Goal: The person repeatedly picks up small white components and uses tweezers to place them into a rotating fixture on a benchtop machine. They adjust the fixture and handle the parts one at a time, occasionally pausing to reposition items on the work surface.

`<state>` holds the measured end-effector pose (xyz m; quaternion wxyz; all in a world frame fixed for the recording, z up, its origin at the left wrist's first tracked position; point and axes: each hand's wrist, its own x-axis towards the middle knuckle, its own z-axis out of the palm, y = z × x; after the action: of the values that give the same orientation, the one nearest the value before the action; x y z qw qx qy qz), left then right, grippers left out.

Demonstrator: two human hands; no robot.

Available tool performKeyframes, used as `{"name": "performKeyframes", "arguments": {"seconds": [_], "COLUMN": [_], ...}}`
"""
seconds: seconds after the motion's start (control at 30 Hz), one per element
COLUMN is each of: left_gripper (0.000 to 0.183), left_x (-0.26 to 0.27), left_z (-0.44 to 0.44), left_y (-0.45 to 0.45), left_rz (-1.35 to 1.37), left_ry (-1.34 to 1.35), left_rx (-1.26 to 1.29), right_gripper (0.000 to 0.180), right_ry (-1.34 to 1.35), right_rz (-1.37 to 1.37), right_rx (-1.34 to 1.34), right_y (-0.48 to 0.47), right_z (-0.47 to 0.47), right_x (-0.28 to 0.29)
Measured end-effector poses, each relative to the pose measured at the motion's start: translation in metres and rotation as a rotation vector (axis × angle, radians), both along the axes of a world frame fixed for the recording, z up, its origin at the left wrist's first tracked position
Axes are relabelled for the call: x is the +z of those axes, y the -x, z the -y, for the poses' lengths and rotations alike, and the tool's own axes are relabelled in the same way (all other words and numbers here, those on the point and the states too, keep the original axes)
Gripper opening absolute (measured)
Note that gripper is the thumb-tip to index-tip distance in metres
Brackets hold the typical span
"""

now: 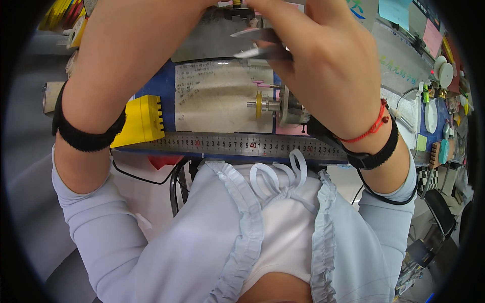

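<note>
My right hand point(314, 45) is at the top of the head view, partly cut off, with a pair of scissors or snips point(261, 47) in it; their two pale tips stand apart and point left. My left hand point(204, 2) is almost wholly beyond the top edge, and its forearm comes down the left side. What its fingers do is hidden. Below the right hand sits a small winding device point(291, 108) with a metal shaft and a yellow disc point(258, 105). A pink hook-shaped piece point(258, 83) is just above the disc. Handwritten paper point(216, 102) lies beside it.
A steel ruler point(227, 144) runs along the near edge of the blue-topped table. A yellow toothed plastic piece point(140, 121) stands at its left, near a cardboard tube point(52, 97). White round spools point(443, 72) and small tools are at the right. A black cable point(140, 180) hangs below the table.
</note>
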<state>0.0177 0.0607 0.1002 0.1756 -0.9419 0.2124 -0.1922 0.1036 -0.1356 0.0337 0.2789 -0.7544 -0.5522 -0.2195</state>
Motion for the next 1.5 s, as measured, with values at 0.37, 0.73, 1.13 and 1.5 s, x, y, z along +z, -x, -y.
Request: {"name": "performKeyframes", "arguments": {"seconds": [0.37,0.73,1.13,1.5], "left_gripper": [0.006,0.005,0.007,0.018], "left_x": [-0.016,-0.014,0.002,-0.042], "left_z": [-0.006,-0.002,-0.005,0.021], "left_y": [0.035,0.023,0.049,0.073], "left_rz": [-0.073,-0.182,-0.569,-0.526], "left_ry": [0.199,0.459,1.301,0.791], "left_rx": [0.024,0.027,-0.075,-0.129], "right_gripper": [0.03,0.035,0.04,0.013], "right_ry": [0.077,0.065,-0.071,0.09], "right_rz": [-0.427,-0.239,-1.03,-1.53], "right_rx": [0.026,-0.041,0.227,0.021], "right_y": [0.006,0.018,0.031,0.01], "right_z": [0.051,0.021,0.022,0.126], "right_x": [0.029,0.035,0.032,-0.005]}}
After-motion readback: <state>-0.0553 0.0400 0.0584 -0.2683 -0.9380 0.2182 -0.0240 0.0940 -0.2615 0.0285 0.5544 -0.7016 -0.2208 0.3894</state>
